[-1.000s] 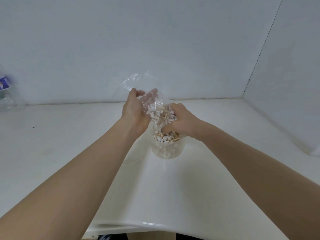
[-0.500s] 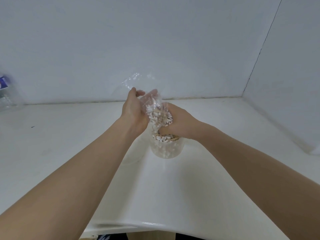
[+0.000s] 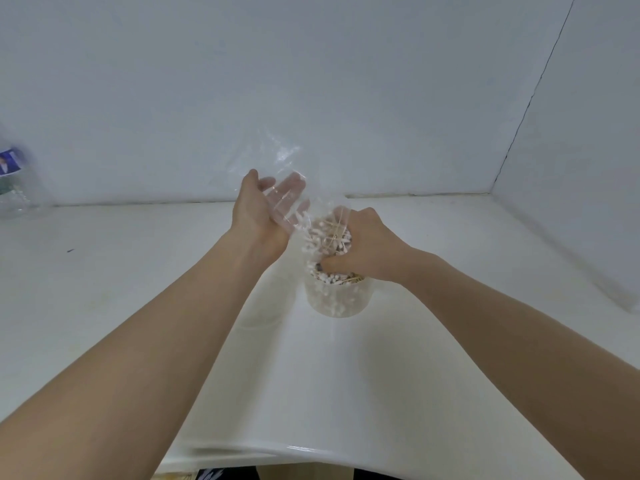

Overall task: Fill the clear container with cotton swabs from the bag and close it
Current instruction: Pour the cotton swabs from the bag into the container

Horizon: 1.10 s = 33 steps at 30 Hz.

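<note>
1. Clear container (image 3: 337, 299) stands upright on the white desk (image 3: 433, 341), directly under the right hand (image 3: 363, 251). Its open mouth faces up; cotton swabs (image 3: 329, 237) are heaped at and above the rim.
2. Right hand: fingers curled down around the mouth end of the clear plastic bag (image 3: 277, 188), gripping it with the swab bundle right over the container's rim. It is the nearer hand to the container, touching or almost touching the rim.
3. Left hand (image 3: 263, 216): up and to the left of the container, palm turned inward, fingers fairly straight and spread, supporting the slack upper part of the bag. Grip looks loose; whether the thumb pinches the film I cannot tell.
4. Bag's long axis slants from upper left down to lower right, into the container mouth. Judgement: the pour depends on keeping that slope.
5. Against a second ago: the left hand's fingers have opened out, the bag's upper part looks emptier, and the swabs sit lower, nearer the rim.
6. A plastic bottle (image 3: 14, 181) stands at far left, well apart.
</note>
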### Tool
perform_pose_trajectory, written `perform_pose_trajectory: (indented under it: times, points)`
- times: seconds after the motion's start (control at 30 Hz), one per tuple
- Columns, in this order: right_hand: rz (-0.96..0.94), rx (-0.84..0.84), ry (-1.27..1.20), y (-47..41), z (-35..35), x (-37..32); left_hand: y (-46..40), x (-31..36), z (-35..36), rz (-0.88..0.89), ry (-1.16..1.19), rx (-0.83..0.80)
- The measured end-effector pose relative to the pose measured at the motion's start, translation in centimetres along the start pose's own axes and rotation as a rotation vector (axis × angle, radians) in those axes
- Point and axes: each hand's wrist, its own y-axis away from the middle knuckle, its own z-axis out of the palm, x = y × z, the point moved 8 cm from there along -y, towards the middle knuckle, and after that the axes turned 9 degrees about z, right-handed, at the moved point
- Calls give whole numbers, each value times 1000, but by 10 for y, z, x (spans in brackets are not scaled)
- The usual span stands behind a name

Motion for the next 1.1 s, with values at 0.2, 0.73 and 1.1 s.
perform_pose_trajectory:
  times: [0.2,0.73,1.1]
  points:
    - [-106,28,-39,9,-1,-10,2,-11,5,-33,-110,-92]
    - [-15,10,-68,10,-4,0,-2,-1,-13,11,-56,20]
    - [-10,51,-158,12,-3,0,15,-18,-1,17,-304,-224]
